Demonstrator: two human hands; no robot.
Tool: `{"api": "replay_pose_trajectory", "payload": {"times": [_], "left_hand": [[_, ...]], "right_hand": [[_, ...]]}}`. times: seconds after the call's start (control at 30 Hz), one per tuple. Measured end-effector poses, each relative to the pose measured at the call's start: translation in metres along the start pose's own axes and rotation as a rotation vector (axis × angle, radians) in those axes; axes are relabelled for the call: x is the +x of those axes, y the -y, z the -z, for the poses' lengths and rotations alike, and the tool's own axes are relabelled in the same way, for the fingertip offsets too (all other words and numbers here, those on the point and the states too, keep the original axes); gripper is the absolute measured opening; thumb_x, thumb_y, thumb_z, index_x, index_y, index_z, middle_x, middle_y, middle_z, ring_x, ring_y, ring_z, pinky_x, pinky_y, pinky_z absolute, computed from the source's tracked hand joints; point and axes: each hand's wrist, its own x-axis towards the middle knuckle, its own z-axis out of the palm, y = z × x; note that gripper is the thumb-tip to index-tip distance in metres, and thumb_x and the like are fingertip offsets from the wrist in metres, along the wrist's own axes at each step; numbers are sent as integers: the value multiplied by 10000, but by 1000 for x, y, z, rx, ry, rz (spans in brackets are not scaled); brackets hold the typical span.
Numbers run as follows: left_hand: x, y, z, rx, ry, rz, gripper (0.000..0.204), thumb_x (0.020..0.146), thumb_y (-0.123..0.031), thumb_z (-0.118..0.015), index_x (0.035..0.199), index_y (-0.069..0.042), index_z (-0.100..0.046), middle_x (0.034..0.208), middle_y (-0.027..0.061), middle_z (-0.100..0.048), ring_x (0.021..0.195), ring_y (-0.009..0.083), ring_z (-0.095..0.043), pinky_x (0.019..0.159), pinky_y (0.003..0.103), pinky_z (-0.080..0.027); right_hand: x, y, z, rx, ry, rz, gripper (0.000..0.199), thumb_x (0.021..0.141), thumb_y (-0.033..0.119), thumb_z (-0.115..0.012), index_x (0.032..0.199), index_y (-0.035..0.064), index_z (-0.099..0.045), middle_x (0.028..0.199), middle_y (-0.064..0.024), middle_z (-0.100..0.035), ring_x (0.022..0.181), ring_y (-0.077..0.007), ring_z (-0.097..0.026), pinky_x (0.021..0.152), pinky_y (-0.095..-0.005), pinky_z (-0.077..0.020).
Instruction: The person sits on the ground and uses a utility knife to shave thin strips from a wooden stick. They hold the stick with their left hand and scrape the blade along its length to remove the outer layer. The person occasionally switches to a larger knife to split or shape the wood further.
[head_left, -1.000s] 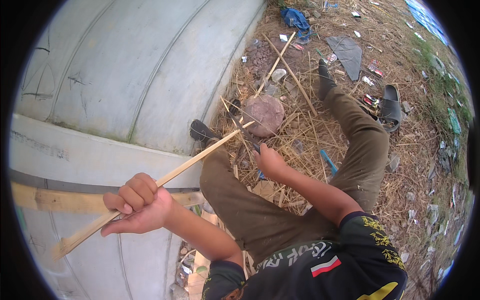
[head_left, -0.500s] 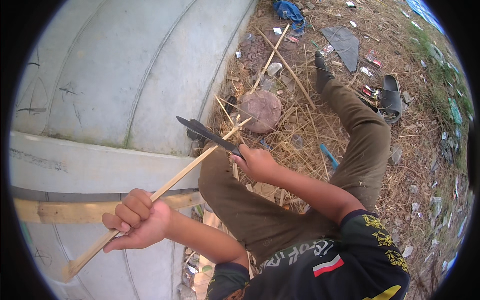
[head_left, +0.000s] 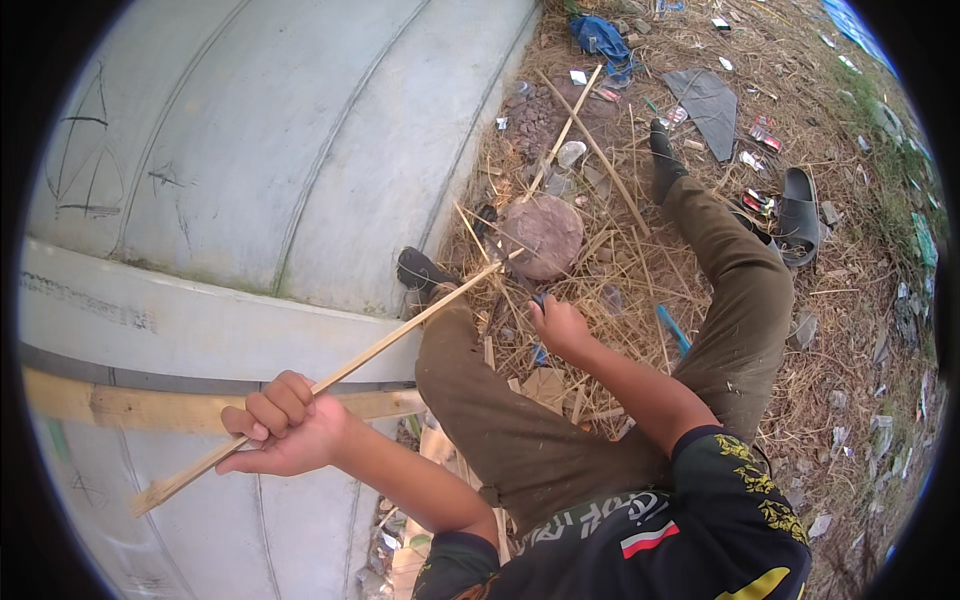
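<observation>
My left hand (head_left: 285, 425) is closed round a long pale strip of split wood or bamboo (head_left: 390, 338). The strip runs up to the right, and its thin far end reaches a round reddish stone (head_left: 550, 235). My right hand (head_left: 562, 325) grips the dark handle of a knife (head_left: 539, 299). The blade is blurred and hard to make out; it points up and left beside the strip's far end. I cannot tell whether blade and strip touch. The strip's thicker frayed end sticks out past my left hand.
My legs spread either side of straw and shavings. Longer sticks (head_left: 600, 155) lie beyond the stone. A grey concrete wall (head_left: 260, 120) bounds the left. Grey sandals (head_left: 797, 215), a dark flat scrap (head_left: 708, 108), a blue bag (head_left: 602, 40) and litter lie on the ground.
My right hand has moved right and down, swinging the knife from across the strip to near its far end. The strip remains in my left hand. The view has shifted slightly.
</observation>
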Motion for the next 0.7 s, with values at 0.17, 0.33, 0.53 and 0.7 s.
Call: {"api": "replay_pose_trajectory", "payload": {"times": [0.17, 0.33, 0.53, 0.7], "left_hand": [[-5, 2, -10, -87, 93, -5, 584, 1046, -680, -344, 779, -161, -340, 526, -55, -240, 442, 74, -109, 430, 273, -111], [-10, 0, -2, -37, 57, -45, 565, 1053, -651, -372, 779, -158, -344, 517, -57, -255, 432, 67, -125, 434, 259, -116], [-19, -7, 7, -10, 17, -75, 558, 1055, -641, -381, 774, -160, -349, 504, -63, -289, 413, 55, -155, 415, 243, -141], [-17, -8, 8, -79, 89, -49, 578, 1050, -665, -354, 771, -159, -347, 489, -59, -293, 389, 51, -172, 402, 225, -170]], "right_hand": [[19, -12, 1, 269, 49, -102, 571, 1066, 493, -469, 886, -28, -618, 721, -209, -651, 728, -375, -675, 699, -520, -526], [6, 3, 1, 366, 44, -86, 591, 1060, 489, -481, 797, -29, -591, 686, -225, -640, 666, -401, -653, 664, -519, -493], [-25, 71, 29, 51, 118, 463, 453, 1061, 449, -501, 992, 4, -556, 737, -225, -665, 728, -423, -681, 650, -535, -522], [29, -62, -4, -188, -21, -43, 415, 1061, 433, -503, 1015, 23, -539, 805, -223, -698, 767, -417, -704, 673, -551, -534]]}}
